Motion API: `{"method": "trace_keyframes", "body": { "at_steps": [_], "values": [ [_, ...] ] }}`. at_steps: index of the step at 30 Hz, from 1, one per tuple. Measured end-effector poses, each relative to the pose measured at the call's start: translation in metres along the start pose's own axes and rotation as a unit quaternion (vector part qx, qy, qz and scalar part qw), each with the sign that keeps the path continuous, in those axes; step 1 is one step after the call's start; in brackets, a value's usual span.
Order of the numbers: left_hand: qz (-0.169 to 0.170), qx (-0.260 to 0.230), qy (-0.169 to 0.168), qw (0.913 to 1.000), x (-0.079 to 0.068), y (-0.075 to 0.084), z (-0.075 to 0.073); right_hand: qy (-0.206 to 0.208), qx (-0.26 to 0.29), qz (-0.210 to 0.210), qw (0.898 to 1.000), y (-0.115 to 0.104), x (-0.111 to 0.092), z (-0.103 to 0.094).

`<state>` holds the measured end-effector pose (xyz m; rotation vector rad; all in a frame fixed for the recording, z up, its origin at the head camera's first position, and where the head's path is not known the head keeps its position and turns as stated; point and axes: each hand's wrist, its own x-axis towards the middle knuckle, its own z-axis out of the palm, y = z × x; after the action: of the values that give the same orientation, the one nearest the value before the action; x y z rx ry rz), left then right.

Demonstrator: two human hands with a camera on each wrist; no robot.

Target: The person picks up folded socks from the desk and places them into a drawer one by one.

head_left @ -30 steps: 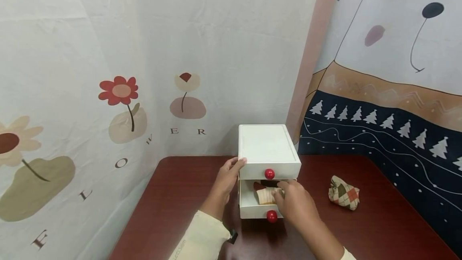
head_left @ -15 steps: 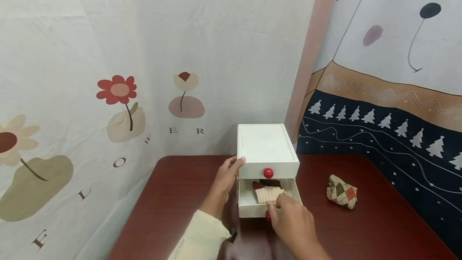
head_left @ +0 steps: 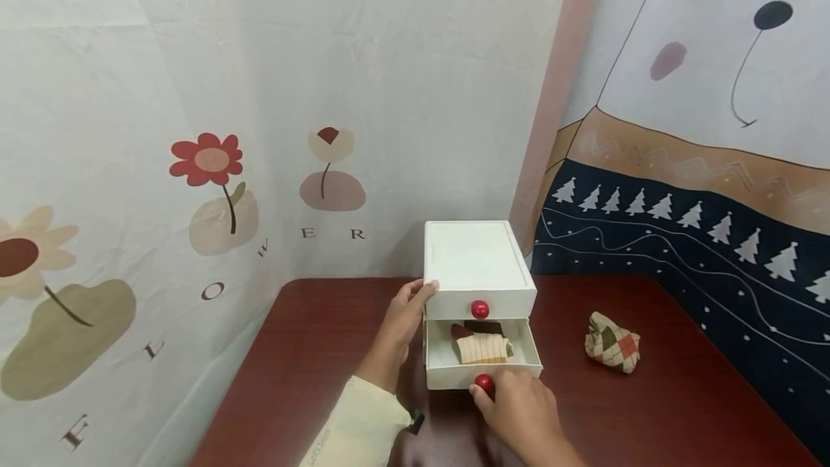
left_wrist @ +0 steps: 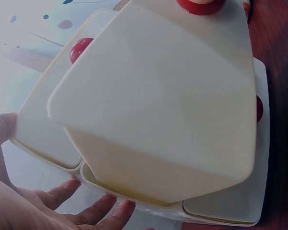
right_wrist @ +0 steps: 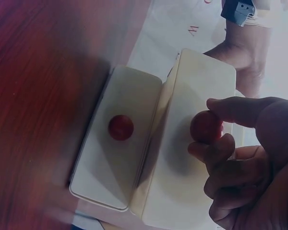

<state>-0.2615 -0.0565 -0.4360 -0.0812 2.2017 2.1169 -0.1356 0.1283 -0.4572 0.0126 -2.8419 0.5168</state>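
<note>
A small white drawer cabinet with red round knobs stands on the table. Its drawer below the top one is pulled out. Inside lie a cream ribbed cloth roll, like a folded sock, and dark red and black pieces partly hidden by it. My right hand pinches that drawer's red knob between thumb and curled fingers. At the cabinet's left side my left hand presses flat, its thumb at the top drawer's front corner and its fingers spread along the side wall.
To the right of the cabinet lies a folded argyle cloth bundle, sock-like, on the dark red table. A printed cloth backdrop hangs right behind the table. Another drawer with a red knob is closed.
My right hand has come out of the drawer, over its front, down to the red knob and taken hold of it. The cream roll is left lying inside. My left hand stays put.
</note>
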Motion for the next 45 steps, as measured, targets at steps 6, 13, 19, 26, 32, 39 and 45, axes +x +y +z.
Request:
{"method": "trace_keyframes", "body": {
  "at_steps": [6,13,19,26,32,39,45],
  "values": [
    [0.005,-0.002,0.0,1.0,0.001,0.001,-0.001,-0.003,0.01,0.003,1.0,-0.003,0.009,0.001],
    [0.007,0.004,-0.001,1.0,0.001,0.0,-0.001,0.024,0.011,-0.008,1.0,-0.002,0.022,0.009],
    [0.011,0.006,0.002,0.9999,0.0,0.0,-0.002,0.035,0.02,-0.01,0.999,0.001,0.034,0.015],
    [0.01,0.01,-0.001,0.9999,-0.002,0.002,-0.002,0.047,0.021,-0.014,0.999,0.002,0.046,0.021],
    [0.008,0.012,0.0,0.9999,-0.003,0.003,-0.002,0.057,0.03,-0.013,0.998,0.003,0.053,0.023],
    [0.009,0.014,-0.001,0.9999,-0.002,0.003,-0.002,0.058,0.03,-0.008,0.998,0.006,0.061,0.029],
    [0.006,0.011,-0.005,0.9999,-0.001,0.003,-0.003,0.052,0.034,0.0,0.998,0.007,0.065,0.032]
  ]
}}
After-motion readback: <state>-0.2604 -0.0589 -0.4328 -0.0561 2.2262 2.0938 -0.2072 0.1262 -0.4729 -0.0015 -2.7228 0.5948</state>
